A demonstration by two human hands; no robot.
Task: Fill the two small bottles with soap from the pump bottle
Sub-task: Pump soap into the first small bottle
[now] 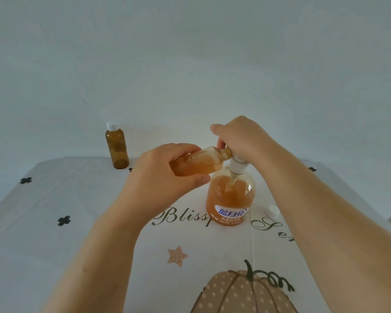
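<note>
**Open bottle held to the pump spout**

Far left, a capped amber bottle [117, 146] stands upright on the tablecloth [54, 199]. The left hand [165, 175] grips the open small bottle [199, 161], tilted almost flat and part full of orange soap. The right hand [242, 138] curls over the head of the pump bottle [230, 199]. A white cap [273, 210] lies to the right.

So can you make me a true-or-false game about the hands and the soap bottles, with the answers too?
1. The left hand holds a small bottle tipped on its side. True.
2. The right hand lies flat on the table. False: it sits on top of the pump bottle, over the pump.
3. The other small bottle stands upright with its white cap on. True.
4. A loose white cap lies left of the pump bottle. False: it lies on the right.
5. The pump bottle is empty. False: it holds orange soap.
</note>
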